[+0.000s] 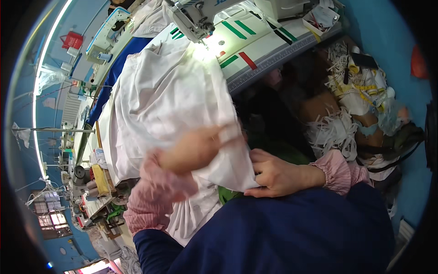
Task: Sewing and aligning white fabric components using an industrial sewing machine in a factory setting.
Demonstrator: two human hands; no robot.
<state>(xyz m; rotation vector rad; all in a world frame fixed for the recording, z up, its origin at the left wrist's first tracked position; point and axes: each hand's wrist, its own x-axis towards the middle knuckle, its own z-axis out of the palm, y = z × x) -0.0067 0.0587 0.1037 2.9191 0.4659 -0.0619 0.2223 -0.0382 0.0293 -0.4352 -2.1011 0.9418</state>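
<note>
A large piece of white fabric [169, 91] spreads from under the lit needle area of a sewing machine [194, 20] down toward my lap. My right hand [280, 174] is closed on the fabric's near right corner, thumb and fingers pinching its edge. Over the cloth, my left hand [196, 147] is smeared by motion, its fingers reaching to the right edge of the fabric. Whether those fingers grip the cloth cannot be made out. Pink striped sleeve covers [157, 196] are on both of my forearms.
Green, red and black tape strips mark the machine bed, with a ruler [283, 57] along its front edge. A small box [321, 19] of odds and ends sits at its right end. White fabric scraps [335, 134] and a yellow tape measure [365, 87] lie at the right. More sewing machines [107, 36] stand left.
</note>
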